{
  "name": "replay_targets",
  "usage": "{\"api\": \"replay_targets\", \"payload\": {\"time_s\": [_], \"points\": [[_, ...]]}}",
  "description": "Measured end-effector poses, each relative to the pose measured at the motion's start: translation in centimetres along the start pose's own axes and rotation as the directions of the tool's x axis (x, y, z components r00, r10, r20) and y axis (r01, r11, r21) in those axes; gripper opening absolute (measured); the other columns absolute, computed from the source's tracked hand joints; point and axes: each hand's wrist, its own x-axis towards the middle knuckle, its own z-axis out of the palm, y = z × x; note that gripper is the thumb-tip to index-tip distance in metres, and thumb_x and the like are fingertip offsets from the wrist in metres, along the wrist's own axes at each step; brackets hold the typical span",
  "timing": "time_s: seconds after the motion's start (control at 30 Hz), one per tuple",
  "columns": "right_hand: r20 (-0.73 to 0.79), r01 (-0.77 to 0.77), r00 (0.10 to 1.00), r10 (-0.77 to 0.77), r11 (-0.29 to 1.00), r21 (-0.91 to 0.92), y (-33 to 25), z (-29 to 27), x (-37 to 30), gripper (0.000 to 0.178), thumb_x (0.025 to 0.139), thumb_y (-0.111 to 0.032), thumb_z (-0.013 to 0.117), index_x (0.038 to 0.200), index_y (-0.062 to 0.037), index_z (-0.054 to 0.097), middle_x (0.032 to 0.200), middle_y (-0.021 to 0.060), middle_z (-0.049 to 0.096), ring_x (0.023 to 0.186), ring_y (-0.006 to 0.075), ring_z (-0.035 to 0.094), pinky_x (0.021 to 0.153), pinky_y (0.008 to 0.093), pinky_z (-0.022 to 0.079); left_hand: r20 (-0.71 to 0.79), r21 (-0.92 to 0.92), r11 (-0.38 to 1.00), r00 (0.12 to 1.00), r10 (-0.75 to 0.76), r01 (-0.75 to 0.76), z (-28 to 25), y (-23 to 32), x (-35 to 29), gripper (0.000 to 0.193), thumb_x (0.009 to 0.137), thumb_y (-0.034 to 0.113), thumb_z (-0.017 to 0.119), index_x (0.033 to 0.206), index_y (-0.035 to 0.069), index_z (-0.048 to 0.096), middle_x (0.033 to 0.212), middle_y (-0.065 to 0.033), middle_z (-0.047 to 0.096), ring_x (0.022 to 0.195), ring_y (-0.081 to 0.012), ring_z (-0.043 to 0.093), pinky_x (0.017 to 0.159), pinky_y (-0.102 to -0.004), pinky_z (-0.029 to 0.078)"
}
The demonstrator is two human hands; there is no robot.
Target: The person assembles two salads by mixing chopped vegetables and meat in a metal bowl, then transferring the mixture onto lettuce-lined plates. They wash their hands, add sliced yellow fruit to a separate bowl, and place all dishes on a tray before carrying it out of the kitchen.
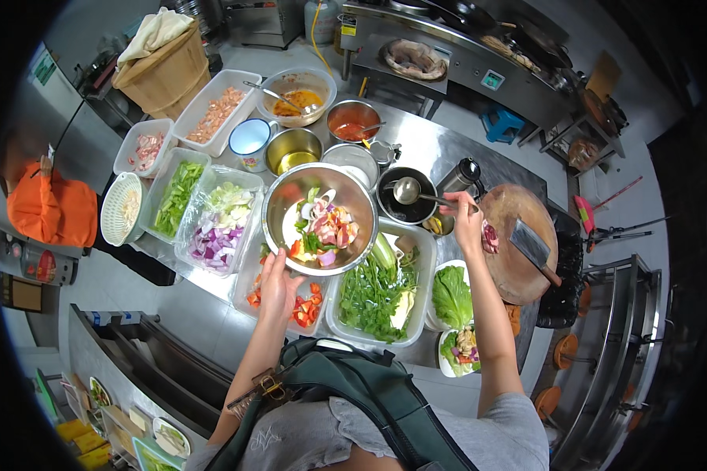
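My left hand (279, 284) grips the near-left rim of a steel mixing bowl (360, 190), its thumb at the side. Inside the bowl lie meat slices, green and red pepper pieces, onion and other cut vegetables (328, 226). With its fingers closed round the handle, my right hand (467, 224) holds a ladle (407, 190). The ladle's cup is over a dark-walled pot (395, 213) of dark liquid, just right of the bowl. Whether the cup holds any liquid I cannot tell.
Tubs of purple onion (214, 239), green pepper (179, 196), red pepper (306, 306) and leafy greens (377, 290) surround the bowl. A cleaver (529, 243) rests on a round chopping block (511, 206). Someone in orange (51, 206) is at far left.
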Motion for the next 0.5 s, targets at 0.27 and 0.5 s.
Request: {"api": "replay_targets", "payload": {"time_s": [0.27, 0.5], "points": [[0.015, 0.02, 1.0, -0.017, 0.986, -0.168, 3.2, 1.2, -0.6, 0.044, 0.1, -0.03, 0.033, 0.093, 0.0037, 0.06, 0.084, 0.0151, 0.066, 0.073, 0.0184, 0.068, 0.065, 0.0293, 0.053, -0.033, -0.006, 1.0, 0.999, 0.002, -0.002, 0.0, -0.6, 0.2, 0.031, 0.099, 0.022, 0.04, 0.123, 0.003, 0.043, 0.127, -0.0126, 0.049, 0.119, -0.0256, 0.048, 0.093, -0.0491, 0.046], [0.039, 0.107, 0.994, -0.102, 0.981, -0.16, 3.2, 1.4, -1.2, 0.042, 0.101, -0.026, 0.033, 0.093, 0.0057, 0.058, 0.095, 0.0144, 0.065, 0.071, 0.0168, 0.066, 0.066, 0.0273, 0.052, -0.035, 0.009, 0.999, 0.998, -0.043, 0.043, 0.1, -0.9, 0.0, 0.032, 0.099, 0.022, 0.041, 0.124, 0.003, 0.042, 0.128, -0.012, 0.049, 0.119, -0.0246, 0.047, 0.095, -0.0487, 0.045]]}}
